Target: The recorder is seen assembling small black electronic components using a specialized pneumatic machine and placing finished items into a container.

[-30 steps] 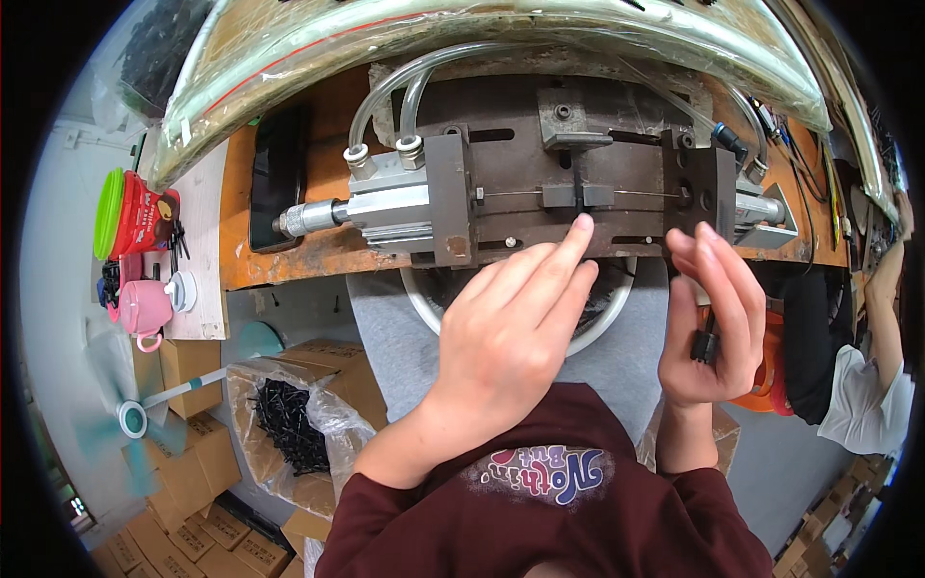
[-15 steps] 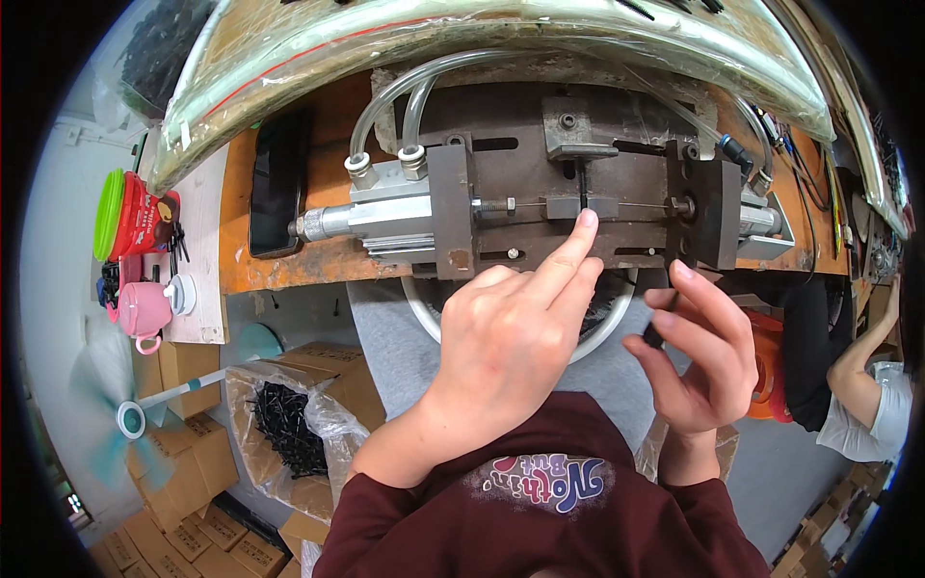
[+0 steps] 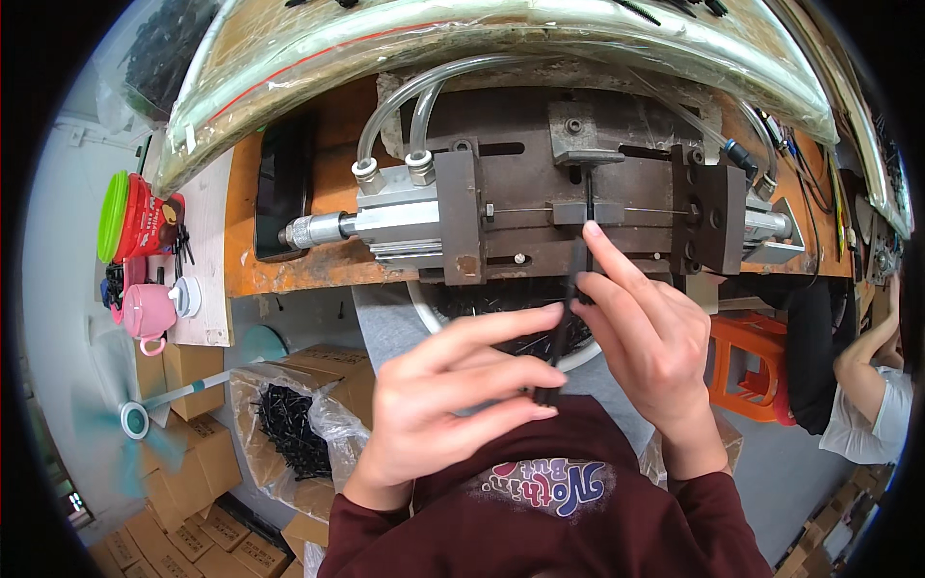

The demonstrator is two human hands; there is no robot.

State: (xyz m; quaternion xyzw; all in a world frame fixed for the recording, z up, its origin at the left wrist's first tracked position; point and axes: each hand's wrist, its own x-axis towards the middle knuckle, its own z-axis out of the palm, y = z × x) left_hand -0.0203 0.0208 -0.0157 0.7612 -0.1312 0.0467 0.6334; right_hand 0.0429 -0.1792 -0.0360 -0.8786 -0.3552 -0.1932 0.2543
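A metal press fixture [image 3: 520,241] lies on the bench, with an air cylinder at each end and a small grey block [image 3: 568,214] in its middle. A thin black rod [image 3: 590,185] stands across that block. My right hand [image 3: 660,347] reaches up from the right, its index fingertip at the rod's near end. Its thumb and other fingers close on a small black piece [image 3: 584,291], partly hidden. Nearer my body, my left hand [image 3: 453,395] pinches a slender black rod [image 3: 562,337] between thumb and fingers; the lower end is blurred.
Clear air hoses [image 3: 414,87] arch behind the fixture, below a plastic-wrapped ledge [image 3: 501,43]. A phone [image 3: 281,188] lies at left. A bag of black parts [image 3: 294,424] stands lower left near a fan [image 3: 133,420]. An orange stool [image 3: 747,366] and another person's arm [image 3: 867,352] are at right.
My left hand has drawn back from the block toward my body and now holds a black rod. My right hand has moved left to the block. The cylinders' plungers have pulled back outward.
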